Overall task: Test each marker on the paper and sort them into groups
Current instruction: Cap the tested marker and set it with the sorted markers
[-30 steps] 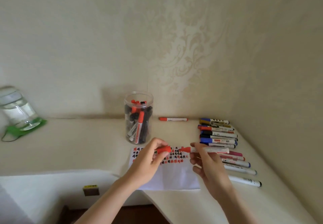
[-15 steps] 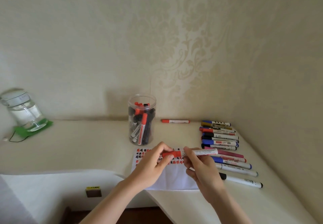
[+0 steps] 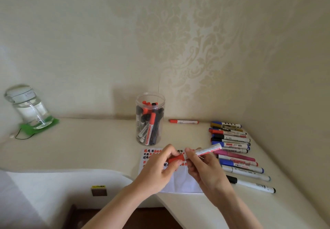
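My left hand (image 3: 158,169) pinches the red cap (image 3: 175,159) of a white-barrelled marker (image 3: 208,149). My right hand (image 3: 203,169) grips the barrel just right of the cap, and the cap sits on the marker's end. Both hands hover over a white paper (image 3: 180,182) with red and black test marks along its top. A clear jar (image 3: 150,119) behind the paper holds several red and black markers. A row of several capped markers (image 3: 232,144) lies to the right. One red marker (image 3: 184,121) lies alone by the wall.
A water bottle (image 3: 29,109) stands on a green mat (image 3: 38,126) at the far left, with a thin cord beside it. The desk's front edge curves inward below my hands. Walls close the desk at the back and right.
One second ago the cap and the marker were apart in my two hands. My hands have come together, the cap now sits on the marker, and the barrel tilts up to the right.
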`<state>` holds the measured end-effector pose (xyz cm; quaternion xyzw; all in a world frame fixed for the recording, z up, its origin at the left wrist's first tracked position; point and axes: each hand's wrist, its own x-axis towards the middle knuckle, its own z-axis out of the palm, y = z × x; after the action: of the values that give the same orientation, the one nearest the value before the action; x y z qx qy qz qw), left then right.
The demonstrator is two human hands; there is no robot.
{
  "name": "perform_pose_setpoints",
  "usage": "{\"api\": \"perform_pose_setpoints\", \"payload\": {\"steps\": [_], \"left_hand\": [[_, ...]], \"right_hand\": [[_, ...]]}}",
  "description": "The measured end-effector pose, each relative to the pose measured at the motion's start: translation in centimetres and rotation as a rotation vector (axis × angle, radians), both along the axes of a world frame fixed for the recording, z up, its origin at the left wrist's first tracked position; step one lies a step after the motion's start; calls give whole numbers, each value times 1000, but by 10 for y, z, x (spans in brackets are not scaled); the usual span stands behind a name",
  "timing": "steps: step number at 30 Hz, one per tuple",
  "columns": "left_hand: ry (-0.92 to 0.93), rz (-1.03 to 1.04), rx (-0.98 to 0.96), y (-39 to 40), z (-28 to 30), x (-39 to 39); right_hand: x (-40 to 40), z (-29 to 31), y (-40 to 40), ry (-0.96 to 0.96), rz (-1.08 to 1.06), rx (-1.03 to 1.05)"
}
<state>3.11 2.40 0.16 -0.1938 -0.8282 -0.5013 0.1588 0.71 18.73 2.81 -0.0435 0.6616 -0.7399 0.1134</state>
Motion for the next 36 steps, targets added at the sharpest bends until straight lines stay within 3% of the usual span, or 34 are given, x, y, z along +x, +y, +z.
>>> {"api": "perform_pose_setpoints", "payload": {"steps": [5,9,12,14,19,27,36], "left_hand": [[-56,-10,8,-6,-2,-1],[-205,-34,167,-21,7,-6],[-245,-36,217,-35,13,-6],[-212,16,246,-41,18,-6],[-60,232,568,-30,26,-12],[110,319,572,-35,43,-18],[365,540,555,-102,139,-63]], "right_hand": [[-4,3,3,-100,95,-8],[-12,10,15,-138,105,-32],[-16,12,24,-18,109,73],[-15,10,21,71,182,190],[-15,5,-2,146,210,307],[-21,6,-52,298,110,280],[-38,8,-35,277,-114,270]]}}
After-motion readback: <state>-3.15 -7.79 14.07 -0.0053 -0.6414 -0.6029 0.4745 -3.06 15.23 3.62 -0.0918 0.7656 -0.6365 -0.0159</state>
